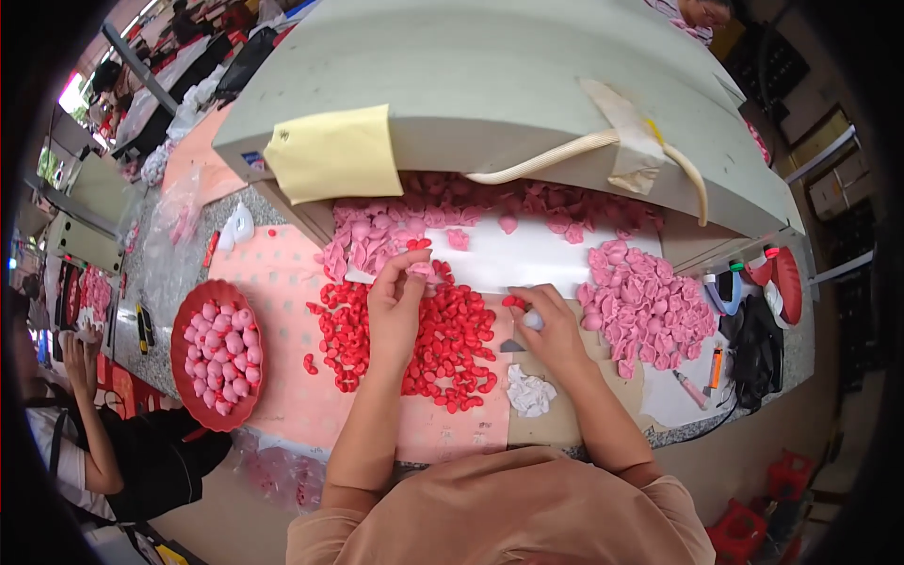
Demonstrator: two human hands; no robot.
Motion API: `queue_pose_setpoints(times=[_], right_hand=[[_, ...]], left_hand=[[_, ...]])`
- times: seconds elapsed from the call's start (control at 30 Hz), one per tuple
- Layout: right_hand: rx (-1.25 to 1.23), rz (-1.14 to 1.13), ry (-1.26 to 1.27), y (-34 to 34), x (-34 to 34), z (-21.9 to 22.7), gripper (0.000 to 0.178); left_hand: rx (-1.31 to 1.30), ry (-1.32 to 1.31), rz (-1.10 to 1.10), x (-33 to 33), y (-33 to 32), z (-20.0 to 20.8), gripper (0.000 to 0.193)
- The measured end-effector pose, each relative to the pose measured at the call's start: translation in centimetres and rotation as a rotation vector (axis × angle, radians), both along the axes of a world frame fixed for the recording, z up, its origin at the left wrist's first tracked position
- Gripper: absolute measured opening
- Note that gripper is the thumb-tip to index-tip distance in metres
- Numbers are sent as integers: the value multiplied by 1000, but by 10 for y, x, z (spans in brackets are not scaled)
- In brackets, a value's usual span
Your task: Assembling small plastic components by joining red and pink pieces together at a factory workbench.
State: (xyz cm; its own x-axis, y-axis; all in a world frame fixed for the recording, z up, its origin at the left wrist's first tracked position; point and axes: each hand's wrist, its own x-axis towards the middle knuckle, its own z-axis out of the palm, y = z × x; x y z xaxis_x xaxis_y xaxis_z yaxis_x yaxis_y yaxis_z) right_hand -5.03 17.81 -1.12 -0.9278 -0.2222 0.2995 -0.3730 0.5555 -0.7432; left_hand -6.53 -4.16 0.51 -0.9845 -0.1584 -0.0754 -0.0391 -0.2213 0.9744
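Note:
My left hand pinches a small pink molded piece above a spread pile of glossy red pieces. Small red bits show just beyond its fingertips. To its right, my right hand is closed with a red piece at the fingertips. A whitish rounded object also sits in that hand; its kind is partly hidden by the fingers. Ruffled pink pieces lie heaped to the right, and more pink pieces fill the back under the grey housing.
A red bowl of round pink pieces stands at the left. The grey housing overhangs the far side. Crumpled white tissue lies near my right forearm. Beyond the right heap are an orange-and-black pen-like item and a black bag. Another person's hands work at far left.

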Motion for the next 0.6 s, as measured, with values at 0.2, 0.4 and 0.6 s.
queue_pose_setpoints(times=[0.2,0.4,0.6], right_hand=[[-110,70,-55,12,6,-1,36],[-262,-33,-47,24,-4,-8,28],[-242,-40,-43,27,-5,-6,28]], left_hand=[[-442,222,-271,-78,31,29,24],[-1250,519,-262,-167,58,27,59],[-1446,702,55,-232,12,-31,37]])
